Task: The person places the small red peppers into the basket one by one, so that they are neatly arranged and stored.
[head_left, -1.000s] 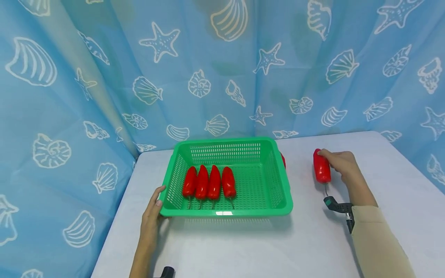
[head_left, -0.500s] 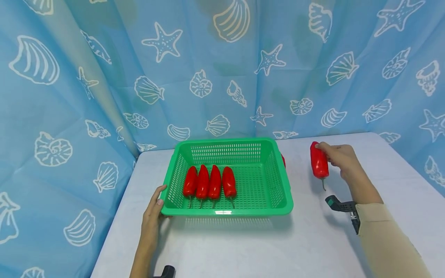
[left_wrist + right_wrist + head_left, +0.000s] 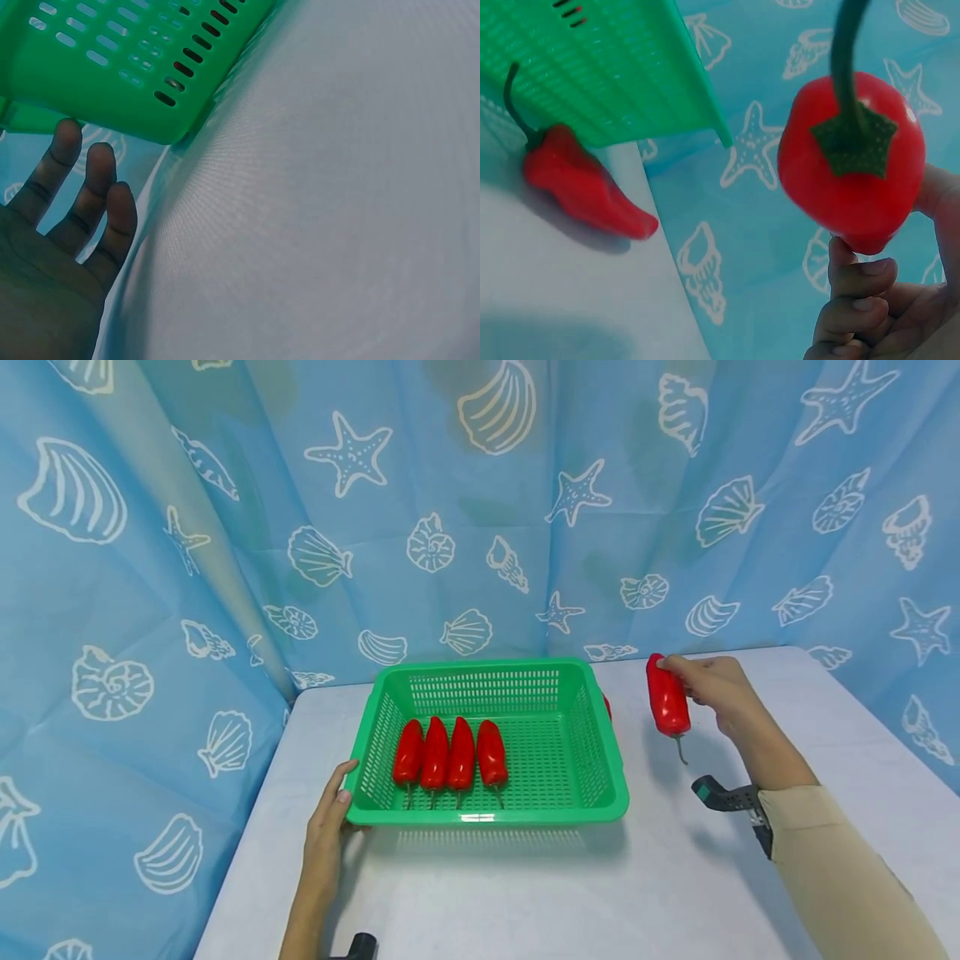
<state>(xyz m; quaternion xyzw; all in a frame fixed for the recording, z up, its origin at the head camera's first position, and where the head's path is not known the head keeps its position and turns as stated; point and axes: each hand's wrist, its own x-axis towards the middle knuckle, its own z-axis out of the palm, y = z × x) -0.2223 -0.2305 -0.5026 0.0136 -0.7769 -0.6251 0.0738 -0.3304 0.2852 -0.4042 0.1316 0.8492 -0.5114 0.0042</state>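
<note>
A red pepper (image 3: 668, 700) hangs stem-down from my right hand (image 3: 712, 685), which pinches it near its pointed end, right of the basket. In the right wrist view this pepper's (image 3: 847, 180) green calyx and stem face the camera. The green plastic basket (image 3: 487, 817) stands mid-table, with several red peppers (image 3: 461, 756) side by side in its left half. My left hand (image 3: 327, 814) rests against the basket's left front corner. The left wrist view shows that hand's extended fingers (image 3: 101, 169) beside the basket wall.
Another red pepper (image 3: 585, 184) lies on the white table (image 3: 480, 893) just outside the basket's right side, mostly hidden in the head view. A blue curtain (image 3: 420, 468) with shell and starfish prints hangs behind and to the left.
My right hand has raised the pepper off the table and brought it left and back, nearer to the basket. My left hand and the basket stay in place.
</note>
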